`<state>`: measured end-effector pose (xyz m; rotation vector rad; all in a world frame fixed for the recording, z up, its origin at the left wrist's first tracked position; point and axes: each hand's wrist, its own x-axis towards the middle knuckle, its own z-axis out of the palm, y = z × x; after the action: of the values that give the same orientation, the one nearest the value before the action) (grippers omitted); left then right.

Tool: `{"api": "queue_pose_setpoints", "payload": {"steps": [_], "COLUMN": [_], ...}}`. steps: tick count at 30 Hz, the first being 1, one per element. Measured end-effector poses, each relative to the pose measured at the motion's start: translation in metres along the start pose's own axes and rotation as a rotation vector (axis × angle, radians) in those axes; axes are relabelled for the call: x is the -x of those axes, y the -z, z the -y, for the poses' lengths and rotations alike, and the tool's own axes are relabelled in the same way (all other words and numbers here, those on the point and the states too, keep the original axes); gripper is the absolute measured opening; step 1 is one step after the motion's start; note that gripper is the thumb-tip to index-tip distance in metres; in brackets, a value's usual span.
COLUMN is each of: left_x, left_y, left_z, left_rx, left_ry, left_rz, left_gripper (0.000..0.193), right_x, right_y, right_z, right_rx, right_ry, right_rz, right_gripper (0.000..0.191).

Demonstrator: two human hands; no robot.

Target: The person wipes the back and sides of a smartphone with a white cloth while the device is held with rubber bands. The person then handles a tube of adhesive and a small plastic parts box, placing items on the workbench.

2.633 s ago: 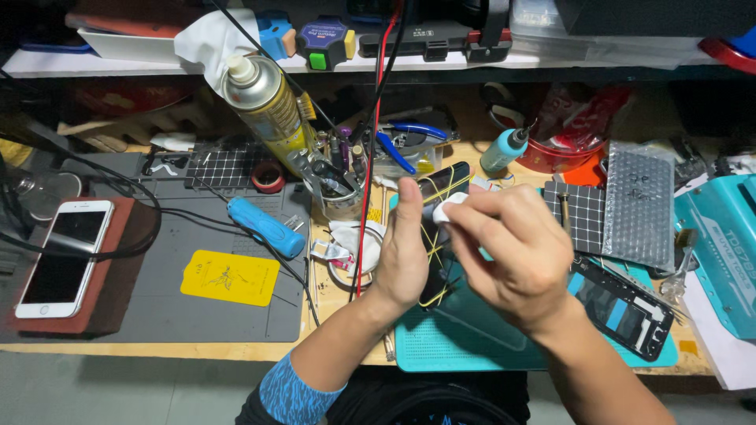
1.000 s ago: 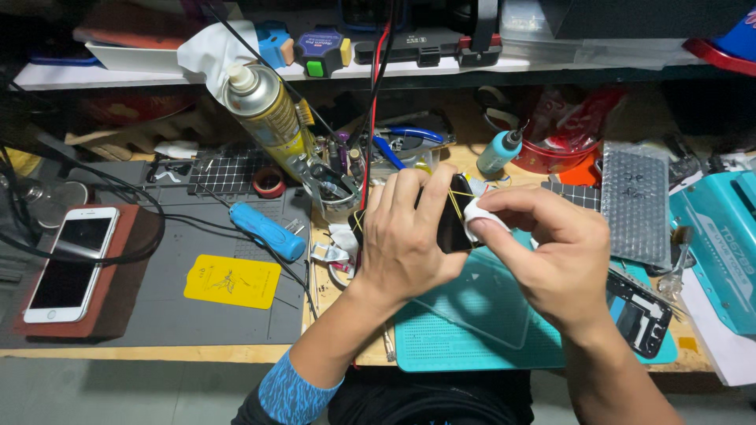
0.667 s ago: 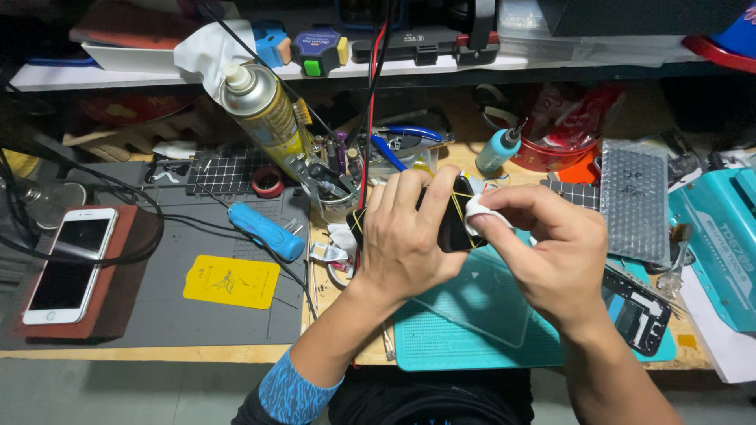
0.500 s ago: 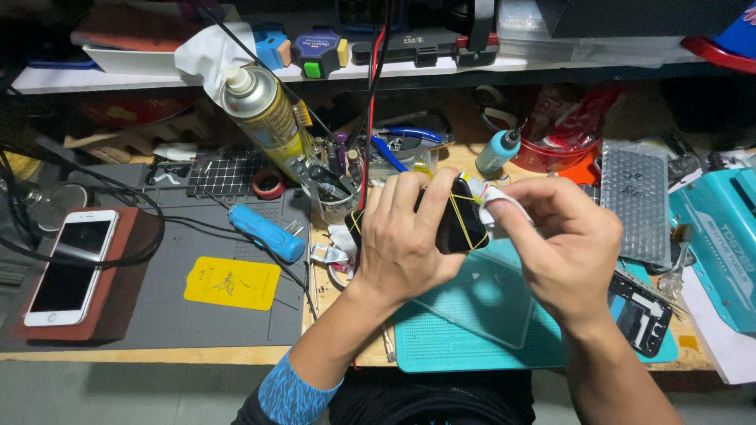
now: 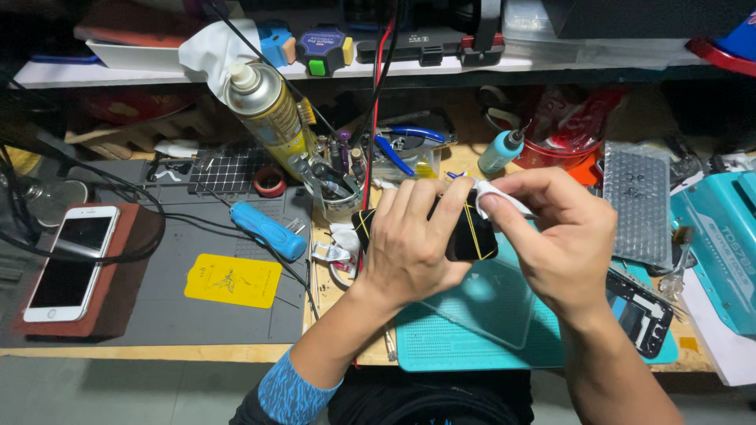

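Since 0.5 s ago little has shifted: the left hand (image 5: 409, 248) keeps gripping 1 black phone (image 5: 471, 236) above the bench's (image 5: 157, 352) front edge, and the right hand (image 5: 563, 236) still pinches 1 white wipe (image 5: 498, 197) on its top corner, so wiping continues. Counted: 1 white phone (image 5: 71, 260) at the left end, 1 yellow card (image 5: 233, 280), 1 spray can (image 5: 268, 114), 1 teal mat (image 5: 472, 346)

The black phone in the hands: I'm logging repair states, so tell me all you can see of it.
The black rectangular phone looks glossy and dark, with thin yellow rubber bands wrapped across it. It is held tilted above the teal work mat. The left hand covers most of it; the right hand presses a small white wipe to its upper edge.
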<state>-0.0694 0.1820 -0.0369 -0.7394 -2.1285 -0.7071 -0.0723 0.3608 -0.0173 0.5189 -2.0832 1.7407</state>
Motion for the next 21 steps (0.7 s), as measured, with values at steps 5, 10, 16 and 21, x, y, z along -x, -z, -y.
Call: {"api": "queue_pose_setpoints", "payload": {"steps": [5,10,16,21], "left_x": [0.0005,-0.0006,-0.0044,-0.0091], "left_y": [-0.0010,-0.0011,0.0011,0.0001], "left_z": [0.0007,-0.0008,-0.0007,-0.0002], "left_rx": [0.018,-0.003,0.019,0.026], "left_ry": [-0.005,-0.010,0.039,0.105], "left_rz": [-0.013,-0.010,-0.015,-0.050], "left_gripper": [0.079,0.077,0.078,0.081], "right_x": [-0.0011,-0.0016,-0.0001,0.0045], "right_y": [0.0009,0.0014,0.0019,0.0064], "right_z": [0.0022,0.0040,-0.0013,-0.0041], "right_rx": [0.049,0.166,-0.085,-0.106], "right_ry": [0.013,0.040,-0.033,-0.047], "right_rz": [-0.015,0.020,-0.070,-0.033], "right_gripper": [0.012,0.014,0.011,0.010]}}
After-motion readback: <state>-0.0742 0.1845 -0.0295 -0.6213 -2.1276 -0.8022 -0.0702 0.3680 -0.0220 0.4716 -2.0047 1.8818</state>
